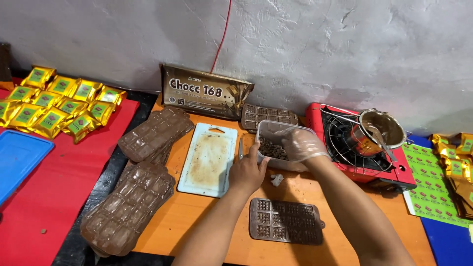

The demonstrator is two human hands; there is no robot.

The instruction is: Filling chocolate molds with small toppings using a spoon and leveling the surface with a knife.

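A clear plastic tub (pixel 268 129) with dark chocolate pieces (pixel 272 148) in it stands on the orange table (pixel 197 221). My left hand (pixel 247 172), bare, grips the tub's near left wall. My right hand (pixel 301 145), in a thin clear plastic glove, reaches inside the tub over the pieces; whether it holds any I cannot tell. A brown mould tray (pixel 286 220) lies on the table just in front of my forearms. A small crumpled scrap (pixel 277 180) lies between the hands and the mould.
A stained white cutting board (pixel 209 158) and stacks of brown moulds (pixel 129 207) (pixel 155 133) lie left. A brown chocolate package (pixel 206 92) leans on the wall. A red gas stove (pixel 359 148) with a pot of melted chocolate (pixel 382 127) stands right. Gold packets (pixel 59 101), blue lid (pixel 17 157).
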